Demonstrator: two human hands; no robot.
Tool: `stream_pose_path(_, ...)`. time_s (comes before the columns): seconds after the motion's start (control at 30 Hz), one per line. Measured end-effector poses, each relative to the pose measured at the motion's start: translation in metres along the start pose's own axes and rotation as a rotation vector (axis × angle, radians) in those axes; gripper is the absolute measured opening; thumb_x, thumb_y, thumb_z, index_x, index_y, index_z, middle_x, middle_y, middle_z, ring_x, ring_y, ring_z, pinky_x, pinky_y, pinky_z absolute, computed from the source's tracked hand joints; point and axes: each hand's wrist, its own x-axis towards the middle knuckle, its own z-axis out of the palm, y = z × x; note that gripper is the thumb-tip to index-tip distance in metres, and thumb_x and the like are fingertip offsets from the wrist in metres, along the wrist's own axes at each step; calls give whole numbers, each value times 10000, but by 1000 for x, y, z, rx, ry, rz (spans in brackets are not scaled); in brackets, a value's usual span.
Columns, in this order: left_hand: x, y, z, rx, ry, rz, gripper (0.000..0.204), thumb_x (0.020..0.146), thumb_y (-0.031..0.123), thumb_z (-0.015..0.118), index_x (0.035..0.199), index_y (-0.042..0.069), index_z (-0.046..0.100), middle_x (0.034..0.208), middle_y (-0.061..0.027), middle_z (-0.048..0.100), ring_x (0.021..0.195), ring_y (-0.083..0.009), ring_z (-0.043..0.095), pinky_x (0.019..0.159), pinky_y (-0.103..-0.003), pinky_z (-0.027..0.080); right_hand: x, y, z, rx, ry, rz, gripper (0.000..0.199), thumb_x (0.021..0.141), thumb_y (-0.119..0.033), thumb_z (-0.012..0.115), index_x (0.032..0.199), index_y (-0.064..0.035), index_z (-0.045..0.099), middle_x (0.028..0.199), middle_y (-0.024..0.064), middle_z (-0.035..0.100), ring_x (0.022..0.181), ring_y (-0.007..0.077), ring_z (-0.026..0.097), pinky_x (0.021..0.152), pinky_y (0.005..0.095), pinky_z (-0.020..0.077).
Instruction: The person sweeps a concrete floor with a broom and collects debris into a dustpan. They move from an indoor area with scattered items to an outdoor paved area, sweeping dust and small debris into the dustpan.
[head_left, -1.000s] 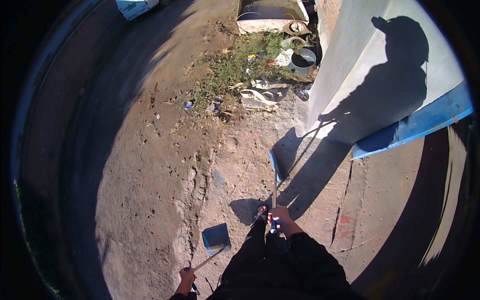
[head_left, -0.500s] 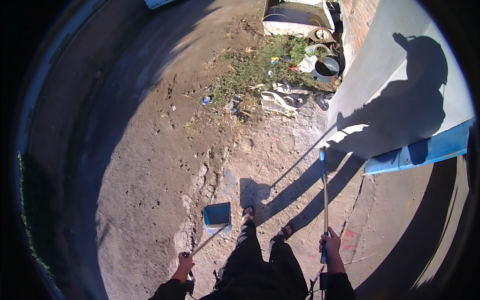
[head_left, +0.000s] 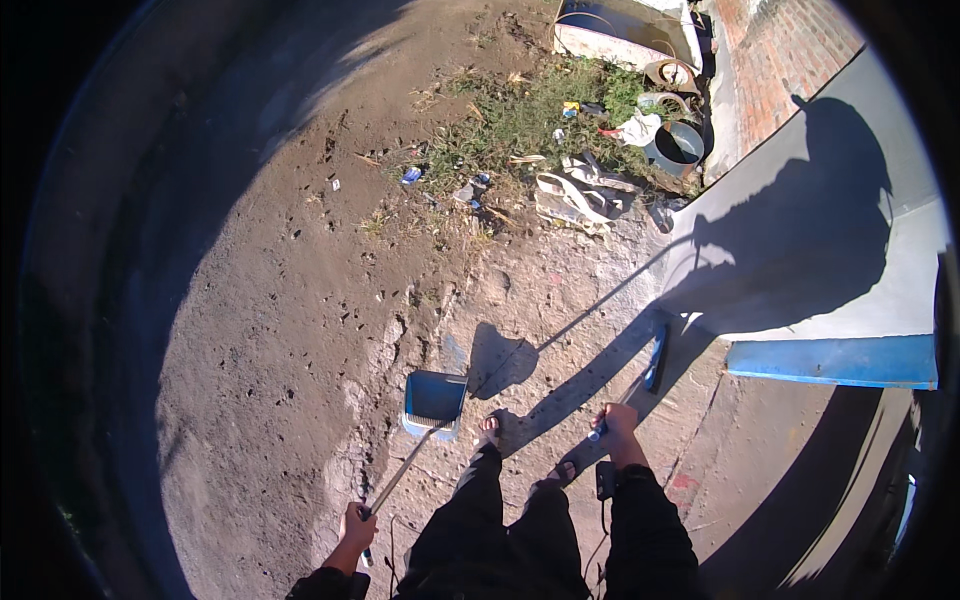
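At the lower left, my left hand (head_left: pixel 356 525) is closed round the handle of a long-handled dustpan (head_left: pixel 434 397). Its blue pan stands ahead of my feet, by the broken edge of the concrete, and debris inside is too dark to tell. My right hand (head_left: pixel 617 420) grips the handle of a broom (head_left: pixel 656 358). The broom's blue head with dark bristles is low over the concrete, in the shade near the wall's foot. Broom and dustpan are apart, with my feet between and behind them.
A grey wall (head_left: pixel 780 230) with a blue base strip (head_left: pixel 830 360) rises at the right. Ahead lie weeds (head_left: pixel 510 130), white scrap (head_left: pixel 580 197), a metal bucket (head_left: pixel 675 147) and a white-sided trough (head_left: pixel 610 45). Bare dirt (head_left: pixel 260 400) spreads on the left.
My right hand has moved left and farther forward, and the broom has swung from upright to low, its head now nearer the ground. The dustpan stays nearly in place.
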Motion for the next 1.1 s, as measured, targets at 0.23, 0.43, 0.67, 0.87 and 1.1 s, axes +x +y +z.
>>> stream_pose_path(0.23,-5,7,-8,-201,80,-49,263,866,-51,736,1080,-6,589,833,-66,615,605,-159,654,543,-337,613,-107,-11,238,-92,-323,89,182,920,38,604,1073,0,514,714,130,569,519,266,607,420,422,486)
stream_pose_path(0.43,21,20,-11,-228,36,-93,280,845,-81,712,1082,-20,577,850,-68,601,617,-164,648,523,-339,613,-109,-53,202,56,-496,306,711,903,-7,703,1568,-46,455,734,85,625,527,173,589,436,348,474)
stream_pose_path(0.67,53,53,-7,-229,-115,-294,459,831,-78,723,1164,79,450,867,-137,600,551,-263,681,387,-348,443,-206,-18,43,-69,-337,115,772,881,20,728,1596,-45,443,703,101,659,451,171,588,409,322,469)
stream_pose_path(0.87,75,74,4,-143,-184,-317,473,779,-117,741,1097,67,442,773,-141,566,470,-248,570,380,-388,392,-238,-7,-96,-10,50,99,766,917,34,673,1625,-93,408,688,106,629,448,199,581,392,352,472)
stream_pose_path(1.1,92,61,17,-37,-281,-199,371,767,-105,771,1002,69,543,730,-101,566,482,-224,553,392,-395,421,-136,10,-136,372,296,121,111,904,30,574,915,-54,503,673,86,562,459,197,535,421,336,483)
